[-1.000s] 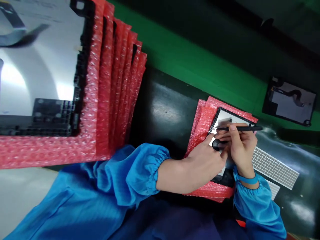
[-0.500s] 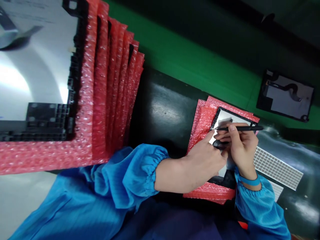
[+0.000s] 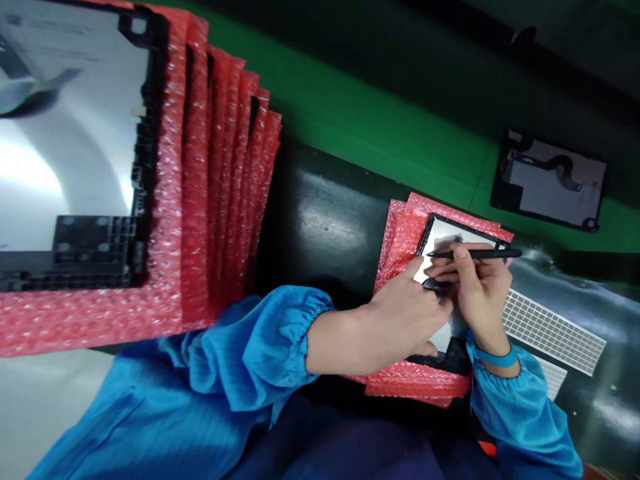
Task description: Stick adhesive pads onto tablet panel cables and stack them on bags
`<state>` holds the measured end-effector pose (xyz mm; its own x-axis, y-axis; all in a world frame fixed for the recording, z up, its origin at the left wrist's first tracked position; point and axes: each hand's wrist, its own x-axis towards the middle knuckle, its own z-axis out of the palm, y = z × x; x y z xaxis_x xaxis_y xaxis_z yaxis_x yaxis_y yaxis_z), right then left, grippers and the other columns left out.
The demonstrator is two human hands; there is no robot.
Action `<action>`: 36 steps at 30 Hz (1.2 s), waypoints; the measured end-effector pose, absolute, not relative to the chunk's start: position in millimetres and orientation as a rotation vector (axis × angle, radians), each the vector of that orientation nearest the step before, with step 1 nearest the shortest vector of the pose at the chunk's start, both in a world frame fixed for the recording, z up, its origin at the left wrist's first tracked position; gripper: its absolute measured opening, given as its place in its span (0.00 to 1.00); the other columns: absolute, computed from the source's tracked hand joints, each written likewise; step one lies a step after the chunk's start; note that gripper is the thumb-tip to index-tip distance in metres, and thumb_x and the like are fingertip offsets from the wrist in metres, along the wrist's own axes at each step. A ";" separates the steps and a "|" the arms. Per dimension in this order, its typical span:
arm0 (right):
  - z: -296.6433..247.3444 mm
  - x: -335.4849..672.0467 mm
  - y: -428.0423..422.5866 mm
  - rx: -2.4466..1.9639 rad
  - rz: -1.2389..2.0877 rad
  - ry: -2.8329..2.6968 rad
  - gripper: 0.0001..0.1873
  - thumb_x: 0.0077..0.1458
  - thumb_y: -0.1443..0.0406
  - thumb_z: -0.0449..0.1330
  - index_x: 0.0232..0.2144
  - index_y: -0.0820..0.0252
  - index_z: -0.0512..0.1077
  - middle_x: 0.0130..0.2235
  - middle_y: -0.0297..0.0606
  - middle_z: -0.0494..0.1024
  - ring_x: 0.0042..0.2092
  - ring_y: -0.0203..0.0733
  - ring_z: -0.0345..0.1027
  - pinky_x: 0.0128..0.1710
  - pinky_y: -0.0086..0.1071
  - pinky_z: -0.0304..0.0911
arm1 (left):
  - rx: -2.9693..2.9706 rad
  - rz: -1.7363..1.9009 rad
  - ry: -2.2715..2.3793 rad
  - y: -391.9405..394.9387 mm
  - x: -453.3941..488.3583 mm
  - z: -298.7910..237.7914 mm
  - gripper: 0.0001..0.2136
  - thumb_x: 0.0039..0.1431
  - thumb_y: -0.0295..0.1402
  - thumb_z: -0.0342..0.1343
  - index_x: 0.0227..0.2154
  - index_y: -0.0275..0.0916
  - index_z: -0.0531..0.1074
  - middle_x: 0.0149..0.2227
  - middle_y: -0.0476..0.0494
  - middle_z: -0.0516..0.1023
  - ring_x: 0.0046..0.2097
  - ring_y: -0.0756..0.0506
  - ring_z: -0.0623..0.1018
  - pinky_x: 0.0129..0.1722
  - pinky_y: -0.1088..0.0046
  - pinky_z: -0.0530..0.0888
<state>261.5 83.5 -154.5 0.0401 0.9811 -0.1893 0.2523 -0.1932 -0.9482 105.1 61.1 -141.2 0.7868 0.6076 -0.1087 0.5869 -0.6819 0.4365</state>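
A flat silver panel in a black frame (image 3: 443, 358) lies on red bubble-wrap sheets (image 3: 400, 245), partly covered by both hands. My right hand (image 3: 481, 288) grips black tweezers (image 3: 493, 254) between thumb and fingers, their tip pointing left over the panel's left edge. My left hand (image 3: 403, 319) rests across the panel, index finger stretched to that edge beside the tweezer tip and thumb spread below. Its other fingers are partly hidden. A dark ribbon cable (image 3: 434, 284) shows between the hands. I cannot tell what the tip touches.
On the left stands a stack of red bubble-wrap sheets (image 3: 200, 220) with a larger-looking silver panel (image 3: 95, 173) on top. Another panel (image 3: 553, 179) lies on the green surface at the back right. White grid sheets (image 3: 555, 331) lie right of my right hand on the dark table (image 3: 327, 223).
The view has shifted slightly. My left thumb now shows, spread away from the fingers over the panel. The tweezers stay at the same edge.
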 end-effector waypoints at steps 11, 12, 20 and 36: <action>-137.9 283.2 68.7 -1.368 1.136 -1.141 0.12 0.66 0.52 0.67 0.40 0.54 0.76 0.28 0.33 0.85 0.24 0.42 0.81 0.22 0.32 0.78 | 2.279 0.192 1.346 61.6 76.5 -126.3 0.19 0.77 0.44 0.48 0.42 0.36 0.79 0.33 0.39 0.85 0.33 0.40 0.83 0.36 0.64 0.75; -135.2 289.9 63.0 -1.357 1.116 -1.135 0.12 0.66 0.53 0.67 0.40 0.54 0.76 0.29 0.33 0.85 0.24 0.42 0.82 0.23 0.33 0.78 | 2.207 0.143 1.508 58.6 70.1 -126.3 0.21 0.77 0.46 0.47 0.41 0.35 0.78 0.31 0.38 0.83 0.30 0.40 0.82 0.32 0.65 0.73; -154.1 339.5 23.1 -1.398 1.028 -1.005 0.14 0.65 0.54 0.69 0.41 0.59 0.77 0.30 0.36 0.86 0.25 0.44 0.82 0.26 0.35 0.80 | 2.009 0.144 1.718 55.6 45.1 -134.6 0.08 0.72 0.33 0.49 0.41 0.38 0.72 0.38 0.40 0.79 0.33 0.43 0.79 0.34 0.67 0.71; -185.7 352.6 15.2 -1.215 1.054 -0.813 0.21 0.62 0.49 0.70 0.41 0.59 0.74 0.27 0.36 0.84 0.23 0.45 0.80 0.21 0.34 0.76 | 1.369 1.202 1.189 159.7 75.0 -176.7 0.28 0.62 0.38 0.62 0.60 0.42 0.56 0.41 0.43 0.80 0.33 0.45 0.81 0.36 0.67 0.78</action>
